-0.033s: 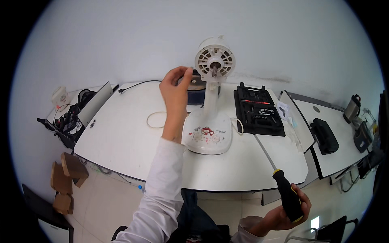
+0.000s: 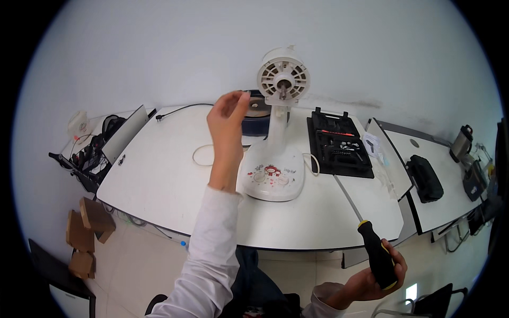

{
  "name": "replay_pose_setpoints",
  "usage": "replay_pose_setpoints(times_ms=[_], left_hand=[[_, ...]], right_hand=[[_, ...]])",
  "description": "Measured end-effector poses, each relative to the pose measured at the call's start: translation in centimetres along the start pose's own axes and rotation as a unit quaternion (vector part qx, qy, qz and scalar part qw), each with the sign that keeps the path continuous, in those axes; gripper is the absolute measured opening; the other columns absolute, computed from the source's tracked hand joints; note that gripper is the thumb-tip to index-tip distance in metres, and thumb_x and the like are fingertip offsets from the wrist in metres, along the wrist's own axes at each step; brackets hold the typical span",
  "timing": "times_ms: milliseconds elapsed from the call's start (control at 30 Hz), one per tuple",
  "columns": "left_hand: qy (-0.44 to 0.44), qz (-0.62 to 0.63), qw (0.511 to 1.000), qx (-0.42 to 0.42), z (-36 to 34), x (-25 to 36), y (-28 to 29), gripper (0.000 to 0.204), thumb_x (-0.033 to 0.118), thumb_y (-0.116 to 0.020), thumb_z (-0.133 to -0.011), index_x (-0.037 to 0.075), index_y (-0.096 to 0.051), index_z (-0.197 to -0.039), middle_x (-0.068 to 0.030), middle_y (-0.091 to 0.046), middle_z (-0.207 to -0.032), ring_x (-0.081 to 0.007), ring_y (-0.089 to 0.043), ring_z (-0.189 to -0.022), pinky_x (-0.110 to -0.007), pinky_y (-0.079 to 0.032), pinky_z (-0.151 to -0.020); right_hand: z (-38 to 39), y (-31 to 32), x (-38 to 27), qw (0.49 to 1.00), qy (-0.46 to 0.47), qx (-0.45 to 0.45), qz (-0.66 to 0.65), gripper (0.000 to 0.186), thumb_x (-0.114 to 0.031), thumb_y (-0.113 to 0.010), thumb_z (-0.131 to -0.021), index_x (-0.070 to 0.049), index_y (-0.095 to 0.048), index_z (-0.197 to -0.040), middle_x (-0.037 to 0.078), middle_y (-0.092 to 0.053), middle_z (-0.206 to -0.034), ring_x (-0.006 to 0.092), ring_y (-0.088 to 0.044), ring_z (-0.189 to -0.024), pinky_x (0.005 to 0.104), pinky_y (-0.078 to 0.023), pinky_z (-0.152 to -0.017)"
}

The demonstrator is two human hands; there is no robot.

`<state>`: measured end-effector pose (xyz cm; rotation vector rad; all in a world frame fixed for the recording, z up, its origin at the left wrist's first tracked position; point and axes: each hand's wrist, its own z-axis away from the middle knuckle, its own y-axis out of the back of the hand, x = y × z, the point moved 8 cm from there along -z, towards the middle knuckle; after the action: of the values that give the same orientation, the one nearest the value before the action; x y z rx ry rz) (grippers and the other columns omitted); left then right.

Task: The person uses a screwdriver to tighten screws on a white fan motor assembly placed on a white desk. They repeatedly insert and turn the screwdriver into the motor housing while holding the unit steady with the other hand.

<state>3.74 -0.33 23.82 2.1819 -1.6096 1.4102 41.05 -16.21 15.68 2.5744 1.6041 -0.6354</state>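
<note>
A white desk fan without its blades or grille stands on the table, its round motor housing [image 2: 284, 80] facing me with the metal shaft [image 2: 283, 93] bare. Its white base [image 2: 273, 175] carries red printed figures. My left hand [image 2: 228, 119] is raised just left of the housing, apart from it, thumb and fingertips pinched together; whatever they hold is too small to make out. Low at the right, my right hand [image 2: 371, 278] grips a long screwdriver [image 2: 377, 254] by its black and yellow handle. The blade points up and away, its tip near the tool case's front edge.
An open black tool case [image 2: 340, 146] lies right of the fan. Behind the fan sits a dark blue round container [image 2: 255, 126]. A black cord with a plug [image 2: 159, 117] runs along the back left. On the right-hand table are a closed black case [image 2: 424, 177] and a kettle [image 2: 461, 143].
My left hand has shifted slightly left and down, a little farther from the motor housing, still pinched. The right hand and screwdriver look nearly unchanged.
</note>
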Motion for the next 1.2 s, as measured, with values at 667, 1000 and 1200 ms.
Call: replay_pose_setpoints(times_ms=[667, 1000, 1200], left_hand=[[0.170, 0.339, 0.925, -0.018, 16.7, 3.8, 9.1, 0.028, 0.016, -0.076, -0.079, 0.014, -0.059, -0.101, 0.0005, -0.056, -0.094, -0.0177, -0.052, -0.096, -0.042, -0.043, -0.098], [0.133, 0.394, 0.909, -0.038, 16.8, 5.4, 10.1, 0.022, 0.013, -0.071, -0.083, 0.010, -0.058, -0.099, -0.0063, -0.057, -0.098, -0.0200, -0.051, -0.097, -0.038, -0.039, -0.094], [0.134, 0.395, 0.908, -0.034, 16.9, 5.4, 10.7, 0.021, 0.013, -0.071, -0.083, 0.011, -0.055, -0.097, -0.0054, -0.055, -0.098, -0.0193, -0.050, -0.097, -0.038, -0.039, -0.094]], right_hand=[[3.2, -7.2, -1.4, 0.793, -0.214, -0.133, -0.555, 0.045, -0.025, -0.045, -0.099, -0.015, -0.029, -0.140, 0.010, -0.039, -0.136, 0.0265, -0.046, -0.125, 0.0418, -0.034, -0.112], [3.9, -7.9, -2.0, 0.777, -0.234, -0.131, -0.569, 0.045, -0.024, -0.044, -0.099, -0.014, -0.028, -0.140, 0.011, -0.038, -0.137, 0.0284, -0.046, -0.126, 0.0427, -0.038, -0.109], [4.0, -8.3, -2.4, 0.781, -0.221, -0.139, -0.568, 0.044, -0.023, -0.043, -0.099, -0.014, -0.028, -0.140, 0.012, -0.038, -0.137, 0.0294, -0.045, -0.127, 0.0419, -0.039, -0.109]])
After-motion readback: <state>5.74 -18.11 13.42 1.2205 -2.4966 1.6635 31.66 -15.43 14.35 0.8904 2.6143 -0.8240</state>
